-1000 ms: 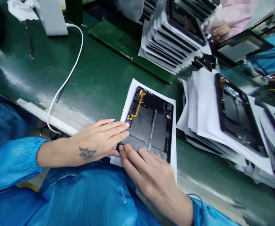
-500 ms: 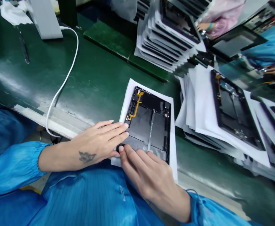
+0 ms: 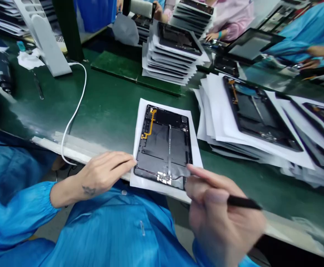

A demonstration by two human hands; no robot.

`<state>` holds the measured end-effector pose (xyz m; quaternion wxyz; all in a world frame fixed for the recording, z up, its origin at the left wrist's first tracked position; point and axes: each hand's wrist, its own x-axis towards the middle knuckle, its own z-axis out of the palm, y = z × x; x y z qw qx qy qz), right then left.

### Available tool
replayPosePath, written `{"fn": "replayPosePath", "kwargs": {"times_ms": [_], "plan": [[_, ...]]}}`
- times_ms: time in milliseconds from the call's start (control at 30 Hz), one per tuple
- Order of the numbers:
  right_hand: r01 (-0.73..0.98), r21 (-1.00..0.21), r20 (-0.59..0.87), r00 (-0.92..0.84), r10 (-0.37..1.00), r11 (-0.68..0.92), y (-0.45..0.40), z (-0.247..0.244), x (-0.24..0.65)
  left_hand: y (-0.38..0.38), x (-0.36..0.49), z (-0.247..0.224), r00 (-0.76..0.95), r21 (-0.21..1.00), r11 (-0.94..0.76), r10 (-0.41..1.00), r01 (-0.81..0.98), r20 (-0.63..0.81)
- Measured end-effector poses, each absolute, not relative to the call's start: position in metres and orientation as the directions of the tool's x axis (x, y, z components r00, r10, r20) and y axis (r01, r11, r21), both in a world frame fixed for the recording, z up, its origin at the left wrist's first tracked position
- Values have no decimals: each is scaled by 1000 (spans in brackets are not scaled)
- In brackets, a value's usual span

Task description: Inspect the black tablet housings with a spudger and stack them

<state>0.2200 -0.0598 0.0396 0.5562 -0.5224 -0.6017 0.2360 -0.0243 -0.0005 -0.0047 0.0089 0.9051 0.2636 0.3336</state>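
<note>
Head view, looking down from the wearer's brow: an opened tablet housing (image 3: 163,148) lies on a white paper sheet (image 3: 194,148), its long axis running away from the person and leaning slightly to the left. The end with the orange flex cable (image 3: 150,122) points away; the end with a small printed board (image 3: 164,178) faces the person's blue smock (image 3: 109,222). The left hand (image 3: 106,174) rests with its fingers (image 3: 121,160) open and extended, their tips touching the housing's near left edge. The right hand (image 3: 217,218), blurred, curls its fingers around a black pen-shaped tool (image 3: 243,202), the forefinger reaching just past the housing's near right corner.

All this sits at the front edge of a green surface (image 3: 114,85). A white cable (image 3: 80,89) curves across it beside a white stand (image 3: 46,48). Paper-interleaved tablet housings (image 3: 256,115) are piled to the right, and another stack (image 3: 173,55) stands farther off. Beyond, a co-worker's pink sleeve (image 3: 234,22) and another's blue sleeve (image 3: 297,48) show.
</note>
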Motion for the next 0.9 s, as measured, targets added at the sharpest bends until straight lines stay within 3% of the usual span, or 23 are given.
{"fn": "replayPosePath", "kwargs": {"times_ms": [100,233,333,567,900], "plan": [[147,-936,340,156,927,318,-52,32,217,-1,-21,-4,681,84,-890,400,448,613],[320,-878,387,37,921,356,-52,23,225,-1,-17,2,721,-34,-891,344,453,601],[408,-779,491,-76,868,476,-60,13,228,-1,-15,6,746,-75,-893,322,444,582],[589,-431,642,-332,691,684,-58,-4,215,0,-14,0,738,22,-904,363,427,570],[668,-351,656,-324,681,656,-68,-16,222,-4,-11,-3,712,63,-882,417,466,566]]}}
